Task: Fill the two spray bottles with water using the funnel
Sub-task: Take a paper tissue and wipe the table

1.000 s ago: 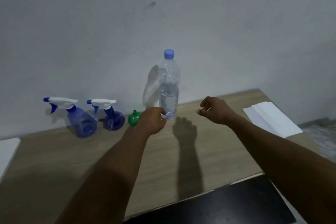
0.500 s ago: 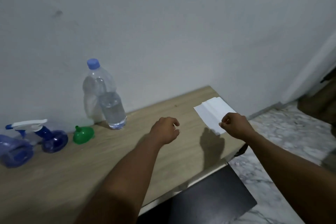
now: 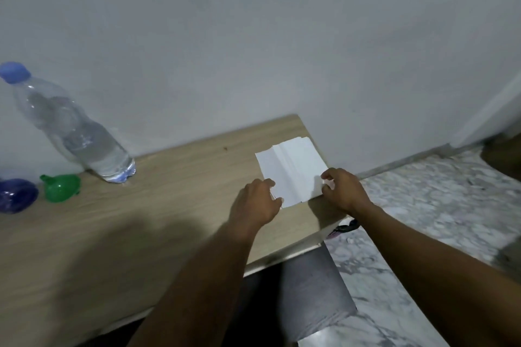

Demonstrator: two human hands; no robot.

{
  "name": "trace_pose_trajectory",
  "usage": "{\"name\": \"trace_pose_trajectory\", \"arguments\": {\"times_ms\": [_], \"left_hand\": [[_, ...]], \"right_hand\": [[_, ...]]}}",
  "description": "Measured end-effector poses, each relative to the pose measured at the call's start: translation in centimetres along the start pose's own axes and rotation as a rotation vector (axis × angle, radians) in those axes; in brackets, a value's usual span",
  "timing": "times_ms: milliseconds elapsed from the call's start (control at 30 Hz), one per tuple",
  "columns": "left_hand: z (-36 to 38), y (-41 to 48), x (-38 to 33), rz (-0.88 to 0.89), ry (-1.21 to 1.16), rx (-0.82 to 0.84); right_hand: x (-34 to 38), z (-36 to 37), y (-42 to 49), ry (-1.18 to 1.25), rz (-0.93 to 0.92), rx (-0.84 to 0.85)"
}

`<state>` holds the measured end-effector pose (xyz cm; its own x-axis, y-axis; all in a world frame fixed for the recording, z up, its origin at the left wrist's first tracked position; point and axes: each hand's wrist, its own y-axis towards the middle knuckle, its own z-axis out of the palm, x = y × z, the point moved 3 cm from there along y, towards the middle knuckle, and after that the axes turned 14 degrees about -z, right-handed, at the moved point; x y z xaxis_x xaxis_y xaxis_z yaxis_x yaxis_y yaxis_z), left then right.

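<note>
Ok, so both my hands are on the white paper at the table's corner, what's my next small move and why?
Probably lift the white paper and bring it left, beside the funnel. Your left hand and right hand seem to pinch its near edge, and the water bottle is still capped, so pouring hasn't begun.

Grey wall point(image 3: 282, 36), wooden table point(image 3: 169, 205), marbled floor point(image 3: 437, 205), dim light.
</note>
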<state>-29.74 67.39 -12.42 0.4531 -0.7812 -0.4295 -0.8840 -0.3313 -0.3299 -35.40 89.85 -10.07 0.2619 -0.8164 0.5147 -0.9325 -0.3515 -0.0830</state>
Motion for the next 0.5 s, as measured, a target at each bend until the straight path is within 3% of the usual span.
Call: {"name": "trace_pose_trajectory", "arguments": {"times_ms": [300,500], "left_hand": [[1.2,0.9,-1.6,-0.309,-0.155,-0.093],[1.3,0.9,-1.8,-0.386,-0.247,-0.087]], "right_hand": [[-0.5,1.8,0.9,-0.147,-0.116,0.168],[-0.4,2.1,1.2,-0.179,-0.121,0.207]]}}
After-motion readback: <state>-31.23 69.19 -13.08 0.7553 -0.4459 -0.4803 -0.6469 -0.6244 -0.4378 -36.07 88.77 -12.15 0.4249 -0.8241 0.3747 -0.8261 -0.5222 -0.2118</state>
